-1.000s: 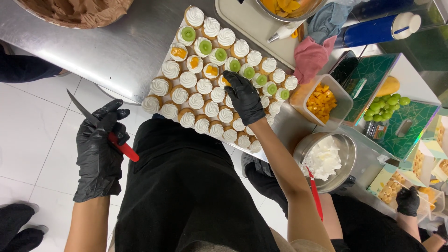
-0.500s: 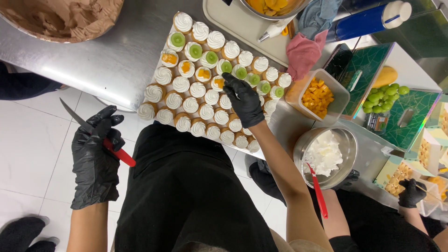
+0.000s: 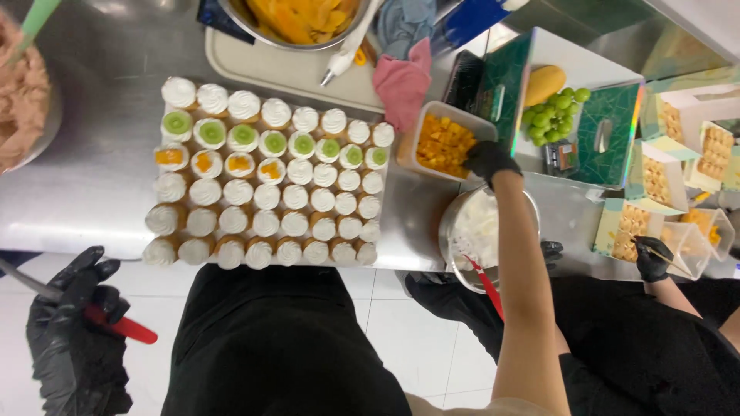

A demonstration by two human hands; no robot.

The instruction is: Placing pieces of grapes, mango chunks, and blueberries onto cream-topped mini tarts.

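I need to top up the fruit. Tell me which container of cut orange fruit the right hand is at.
The right hand is at the small white tub of diced fruit beside the cupcakes, not the metal bowl at the top.

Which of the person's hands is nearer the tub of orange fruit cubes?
The right hand. It is at the rim of the tub, while the left hand holds a red-handled knife far off, below the table edge.

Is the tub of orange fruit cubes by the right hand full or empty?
Fairly full: the tub holds a heap of orange cubes reaching near its rim, and the right hand rests at its edge.
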